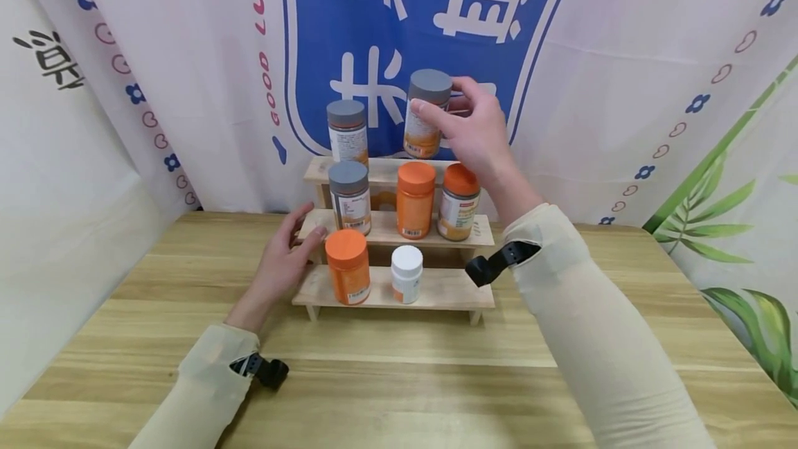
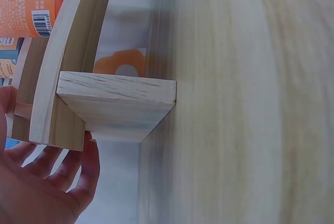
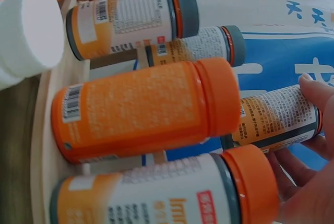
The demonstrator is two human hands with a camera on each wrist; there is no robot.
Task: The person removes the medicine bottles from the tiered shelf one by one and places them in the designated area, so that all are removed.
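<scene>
Grey-capped jar [image 1: 418, 134] held above far tier [image 1: 382, 168] of wooden shelf [image 1: 447, 289], right of far-left jar [image 1: 349, 143]; right hand [image 1: 479, 127] grips its upper sides, base left free; left hand [image 1: 282, 258] grips shelf's left end, probably steadying it

The right hand [image 3: 311, 179] grips 1 labelled bottle [image 3: 276, 115]; 2 grey-capped bottles [image 3: 133, 19] stand beyond 1 large orange bottle [image 3: 138, 110].
</scene>
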